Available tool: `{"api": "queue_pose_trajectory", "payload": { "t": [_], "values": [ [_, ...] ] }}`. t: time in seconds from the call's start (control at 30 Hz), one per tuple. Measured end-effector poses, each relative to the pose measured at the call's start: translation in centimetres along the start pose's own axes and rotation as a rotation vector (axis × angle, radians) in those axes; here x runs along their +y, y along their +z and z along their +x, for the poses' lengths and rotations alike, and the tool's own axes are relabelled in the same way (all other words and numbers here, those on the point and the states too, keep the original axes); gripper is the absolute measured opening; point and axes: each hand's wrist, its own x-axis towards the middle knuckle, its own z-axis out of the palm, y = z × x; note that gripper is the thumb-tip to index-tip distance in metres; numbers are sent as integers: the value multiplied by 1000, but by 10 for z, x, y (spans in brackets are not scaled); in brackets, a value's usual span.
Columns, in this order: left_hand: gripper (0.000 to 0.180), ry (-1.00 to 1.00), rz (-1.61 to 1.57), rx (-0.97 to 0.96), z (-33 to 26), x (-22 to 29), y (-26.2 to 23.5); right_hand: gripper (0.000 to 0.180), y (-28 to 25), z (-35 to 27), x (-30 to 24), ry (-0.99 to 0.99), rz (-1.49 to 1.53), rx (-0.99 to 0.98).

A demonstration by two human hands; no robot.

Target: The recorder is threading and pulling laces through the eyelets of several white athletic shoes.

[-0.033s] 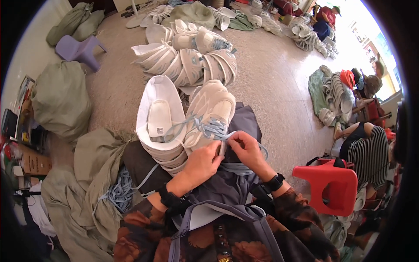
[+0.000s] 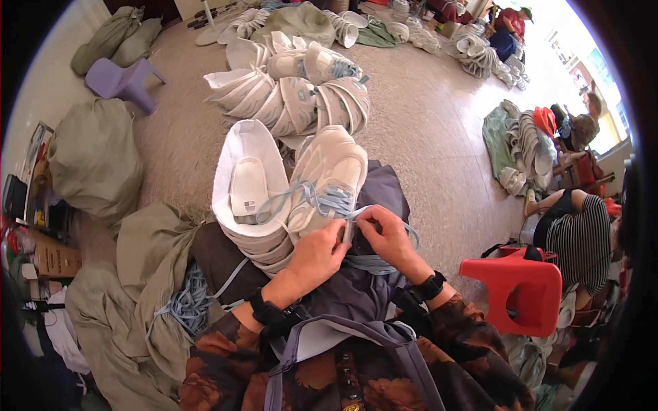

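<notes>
On the lap, the left hand (image 2: 317, 252) and right hand (image 2: 388, 235) pinch a pale blue lace (image 2: 322, 198) between fingertips at the near end of a cream shoe upper (image 2: 329, 175). The lace looks soft, light and limp, best gripped near its tip; the upper seems flexible, steadied at its edge. At nine o'clock, a white upper (image 2: 250, 179) tops a nested stack. At eight o'clock, an olive sack (image 2: 154, 274) holds loose blue laces (image 2: 188, 301). At twelve o'clock lie more stacked uppers (image 2: 295, 96).
</notes>
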Motion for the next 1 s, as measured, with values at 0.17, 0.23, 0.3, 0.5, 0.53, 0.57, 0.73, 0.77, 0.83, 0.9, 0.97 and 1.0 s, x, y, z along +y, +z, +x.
{"api": "queue_pose_trajectory", "payload": {
  "t": [0.17,0.23,0.3,0.5,0.53,0.57,0.73,0.77,0.83,0.9,0.97,1.0],
  "values": [
    [41,-80,-46,32,1,2,2,5,0,0,-6,-134,-187,36],
    [41,-65,-7,25,1,4,2,4,1,1,-9,-144,-210,33],
    [41,-50,32,23,2,5,2,5,0,0,-13,-131,-225,18],
    [36,-31,15,-47,7,12,-3,6,2,-2,-9,-273,-286,52],
    [36,-19,24,-65,9,12,-4,5,2,-1,-11,-245,-293,65],
    [37,-7,32,-85,10,11,-4,5,3,-1,-9,-245,-293,65],
    [31,5,29,9,9,-2,0,6,7,3,-12,-179,-273,21],
    [29,-31,-47,15,9,-3,0,6,8,1,-11,-176,-274,18],
    [29,-22,-112,30,9,-11,3,8,13,0,-8,-155,-161,147],
    [29,-15,-178,43,10,-15,6,10,9,-2,-5,-141,-176,104],
    [28,10,-174,88,10,-15,9,11,8,-5,-3,-123,-192,63],
    [28,10,-174,89,10,-16,9,17,9,-5,-3,-139,-212,39]
  ]
}}
